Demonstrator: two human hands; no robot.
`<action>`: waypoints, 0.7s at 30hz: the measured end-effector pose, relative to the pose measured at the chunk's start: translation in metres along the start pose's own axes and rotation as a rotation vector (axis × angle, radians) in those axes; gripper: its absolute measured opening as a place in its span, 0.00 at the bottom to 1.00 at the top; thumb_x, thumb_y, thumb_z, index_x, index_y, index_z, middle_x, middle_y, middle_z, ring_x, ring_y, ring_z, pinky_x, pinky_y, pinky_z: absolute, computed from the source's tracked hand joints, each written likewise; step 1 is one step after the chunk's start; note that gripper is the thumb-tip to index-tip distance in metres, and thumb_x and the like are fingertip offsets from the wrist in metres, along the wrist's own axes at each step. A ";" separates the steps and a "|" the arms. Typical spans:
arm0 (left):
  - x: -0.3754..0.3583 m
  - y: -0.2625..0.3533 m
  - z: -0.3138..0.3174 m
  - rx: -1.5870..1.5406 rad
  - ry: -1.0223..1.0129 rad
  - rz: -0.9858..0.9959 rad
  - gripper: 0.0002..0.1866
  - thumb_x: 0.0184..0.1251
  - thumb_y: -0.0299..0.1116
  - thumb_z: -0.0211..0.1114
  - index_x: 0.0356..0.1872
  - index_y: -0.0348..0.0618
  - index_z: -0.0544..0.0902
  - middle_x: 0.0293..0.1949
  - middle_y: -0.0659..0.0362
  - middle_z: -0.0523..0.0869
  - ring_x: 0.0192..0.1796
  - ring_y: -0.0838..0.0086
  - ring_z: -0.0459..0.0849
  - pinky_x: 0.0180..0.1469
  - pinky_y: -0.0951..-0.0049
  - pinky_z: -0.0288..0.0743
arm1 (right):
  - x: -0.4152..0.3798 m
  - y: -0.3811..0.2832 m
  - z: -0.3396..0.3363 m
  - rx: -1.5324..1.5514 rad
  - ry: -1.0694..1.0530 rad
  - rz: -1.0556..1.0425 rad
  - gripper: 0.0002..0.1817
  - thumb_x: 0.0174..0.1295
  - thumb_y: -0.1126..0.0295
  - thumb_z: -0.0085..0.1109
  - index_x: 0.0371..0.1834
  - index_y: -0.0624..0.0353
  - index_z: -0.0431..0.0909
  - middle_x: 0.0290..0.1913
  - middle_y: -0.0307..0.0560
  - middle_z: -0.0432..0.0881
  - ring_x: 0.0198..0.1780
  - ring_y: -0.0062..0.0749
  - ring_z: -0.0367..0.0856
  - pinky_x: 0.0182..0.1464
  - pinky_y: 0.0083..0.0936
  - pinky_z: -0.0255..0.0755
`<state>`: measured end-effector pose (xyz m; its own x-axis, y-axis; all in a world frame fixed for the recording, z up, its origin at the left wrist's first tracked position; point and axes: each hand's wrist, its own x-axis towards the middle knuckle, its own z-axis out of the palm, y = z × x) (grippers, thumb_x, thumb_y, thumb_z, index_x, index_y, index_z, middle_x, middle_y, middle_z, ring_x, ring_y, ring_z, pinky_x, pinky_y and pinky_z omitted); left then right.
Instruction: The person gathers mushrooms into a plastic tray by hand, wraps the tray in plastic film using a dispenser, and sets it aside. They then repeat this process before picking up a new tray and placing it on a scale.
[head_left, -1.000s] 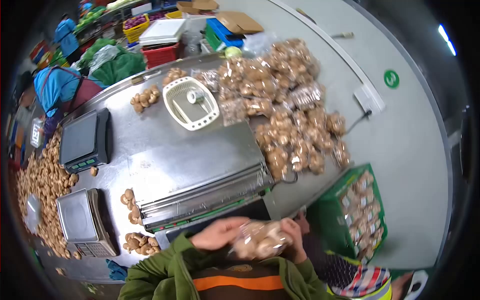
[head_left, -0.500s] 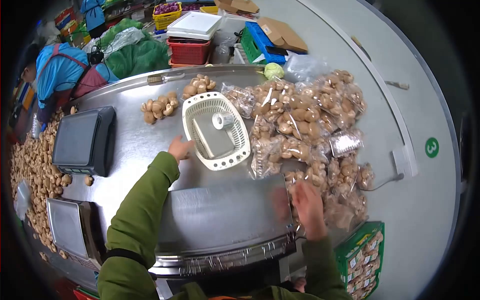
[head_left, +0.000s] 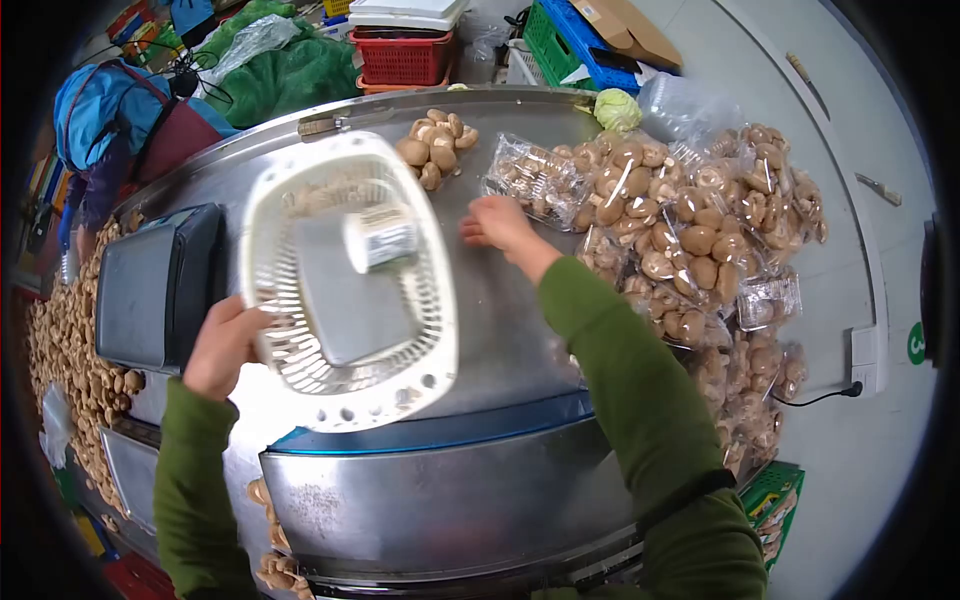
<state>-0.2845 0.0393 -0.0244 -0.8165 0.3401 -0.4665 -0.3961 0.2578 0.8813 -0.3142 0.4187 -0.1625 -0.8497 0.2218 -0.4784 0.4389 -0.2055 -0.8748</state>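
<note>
My left hand (head_left: pixel 228 340) grips the left rim of a white plastic basket (head_left: pixel 440 300), held tilted above the steel table (head_left: pixel 500 330). Inside the basket are a white roll (head_left: pixel 385 238) and a flat grey piece (head_left: pixel 350 310). To the basket's right, my right hand (head_left: pixel 503 228) hangs over the table with its fingers partly spread and nothing in them. Just beyond it lies a clear bag of mushrooms (head_left: pixel 535 180). A loose pile of mushrooms (head_left: pixel 436 146) sits behind the basket.
Bagged mushrooms (head_left: pixel 700 240) heap up at the right, with a cabbage (head_left: pixel 617 110) behind. Black scales (head_left: pixel 160 290) stand at the left beside many loose mushrooms (head_left: pixel 70 350). A co-worker (head_left: pixel 130 130) bends over the far left. A steel box-like surface (head_left: pixel 440 500) is in front.
The basket has been taken hold of by my left hand, lifted and moved left. My right hand has moved from the bags at the right to the middle. The camera view has shifted.
</note>
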 end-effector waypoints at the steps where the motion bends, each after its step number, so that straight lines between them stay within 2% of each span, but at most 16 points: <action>1: -0.004 0.001 -0.012 -0.011 0.041 0.016 0.18 0.65 0.26 0.52 0.53 0.28 0.77 0.44 0.50 0.86 0.39 0.69 0.88 0.37 0.70 0.85 | 0.016 0.002 0.011 -0.078 0.047 0.000 0.14 0.68 0.69 0.53 0.48 0.69 0.76 0.40 0.54 0.84 0.37 0.35 0.86 0.37 0.28 0.83; 3: -0.008 0.002 -0.031 -0.011 0.137 0.022 0.17 0.65 0.26 0.52 0.52 0.29 0.78 0.42 0.51 0.87 0.38 0.70 0.88 0.36 0.73 0.85 | 0.037 -0.003 0.021 -0.151 0.091 -0.007 0.15 0.68 0.68 0.55 0.49 0.71 0.75 0.41 0.55 0.83 0.38 0.37 0.86 0.38 0.29 0.83; 7: -0.008 -0.006 -0.059 -0.044 0.285 0.040 0.18 0.66 0.27 0.53 0.53 0.29 0.77 0.44 0.49 0.86 0.38 0.68 0.89 0.37 0.70 0.87 | 0.054 -0.011 0.040 -0.085 0.124 0.102 0.17 0.64 0.67 0.60 0.46 0.73 0.75 0.39 0.55 0.84 0.35 0.37 0.87 0.34 0.29 0.83; 9: -0.005 -0.008 -0.067 -0.056 0.295 0.039 0.18 0.66 0.27 0.52 0.54 0.29 0.76 0.45 0.48 0.86 0.39 0.67 0.89 0.38 0.70 0.87 | 0.057 -0.011 0.042 -0.054 0.138 0.118 0.17 0.63 0.67 0.61 0.45 0.74 0.75 0.38 0.55 0.84 0.34 0.36 0.87 0.33 0.27 0.83; 11: -0.002 -0.010 -0.073 -0.095 0.245 0.057 0.18 0.66 0.27 0.52 0.53 0.27 0.76 0.45 0.47 0.86 0.40 0.66 0.89 0.39 0.69 0.87 | 0.064 -0.006 0.041 -0.036 0.082 0.055 0.15 0.63 0.67 0.60 0.44 0.71 0.76 0.39 0.53 0.84 0.34 0.33 0.87 0.31 0.25 0.81; 14: 0.006 -0.011 -0.064 -0.168 0.287 0.079 0.18 0.67 0.27 0.52 0.53 0.26 0.76 0.46 0.47 0.86 0.40 0.65 0.89 0.39 0.69 0.88 | 0.070 0.003 0.037 0.096 -0.019 0.020 0.14 0.64 0.67 0.59 0.44 0.69 0.77 0.39 0.50 0.85 0.34 0.29 0.86 0.29 0.21 0.80; 15: 0.007 -0.008 -0.061 -0.189 0.287 0.074 0.18 0.67 0.28 0.53 0.53 0.27 0.76 0.46 0.47 0.86 0.40 0.65 0.89 0.39 0.69 0.88 | 0.074 0.005 0.036 0.104 -0.023 0.019 0.14 0.64 0.67 0.59 0.44 0.69 0.77 0.39 0.50 0.85 0.34 0.29 0.86 0.29 0.21 0.80; 16: 0.008 -0.004 -0.059 -0.187 0.238 0.066 0.16 0.68 0.28 0.53 0.52 0.28 0.76 0.46 0.49 0.86 0.42 0.68 0.89 0.43 0.71 0.86 | 0.074 0.004 0.036 0.099 -0.014 0.028 0.14 0.64 0.67 0.59 0.43 0.69 0.77 0.38 0.50 0.85 0.34 0.28 0.86 0.28 0.19 0.79; 21: 0.017 0.007 -0.045 -0.177 0.229 0.073 0.17 0.68 0.28 0.53 0.53 0.27 0.76 0.47 0.48 0.85 0.42 0.67 0.89 0.43 0.70 0.86 | 0.084 -0.001 0.041 0.097 0.064 0.027 0.12 0.65 0.67 0.58 0.41 0.68 0.79 0.34 0.48 0.86 0.28 0.24 0.85 0.24 0.16 0.75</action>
<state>-0.3199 0.0060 -0.0227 -0.9110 0.1336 -0.3902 -0.3838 0.0721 0.9206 -0.3976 0.3988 -0.1987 -0.8162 0.2745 -0.5083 0.4284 -0.3028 -0.8514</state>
